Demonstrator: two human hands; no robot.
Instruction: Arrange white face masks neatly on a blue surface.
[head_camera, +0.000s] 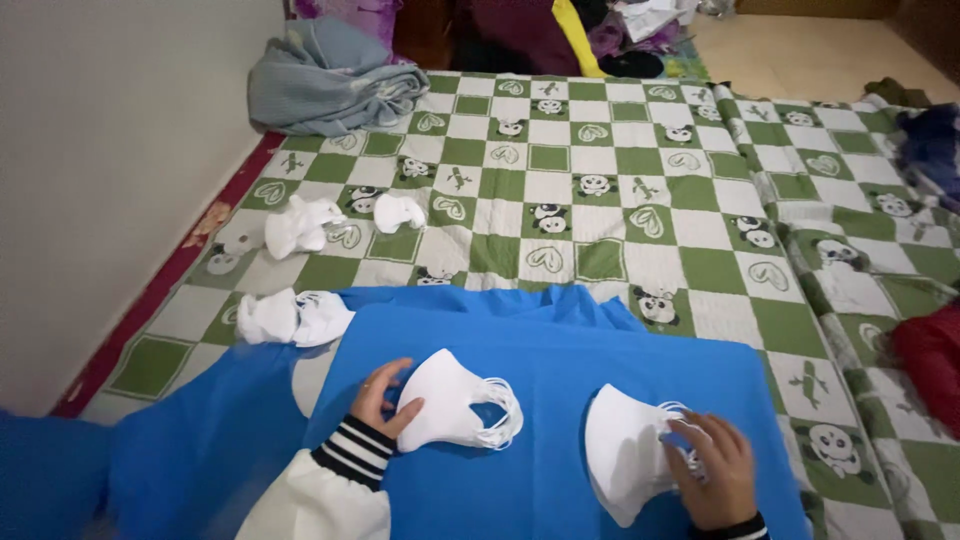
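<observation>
A blue sheet (560, 350) is spread over a bed covered by a green-and-white checked quilt (600, 190) printed with pandas and hearts. Two stacks of white face masks lie on the sheet, near the lower edge of the view.

The left stack of masks (450, 398) is found at about 7 o'clock from the middle of the picture. The left hand (383, 395) is laid against its 9 o'clock edge — the fingers (392, 370) are slightly spread and curled onto the fabric, the thumb pressed to the lower side, so the stack is lightly gripped at its edge. A black-and-white striped cuff (350, 450) and a white sleeve are seen behind the wrist.

The right stack of masks (625, 450) sits at about 5 o'clock. The right hand (715, 470) is placed on its 3 o'clock side, where the ear loops are gathered; the fingers (690, 435) are bent together over the loops, though whether the loops are truly pinched cannot be told.

Further off, at 9 to 10 o'clock, three small white bundles are scattered on the quilt — one bundle (295, 318) just beside the sheet's edge, another (300, 225) nearer the wall, a smaller one (398, 211) to its right. A grey blanket (330, 80) is heaped at 11 o'clock.
</observation>
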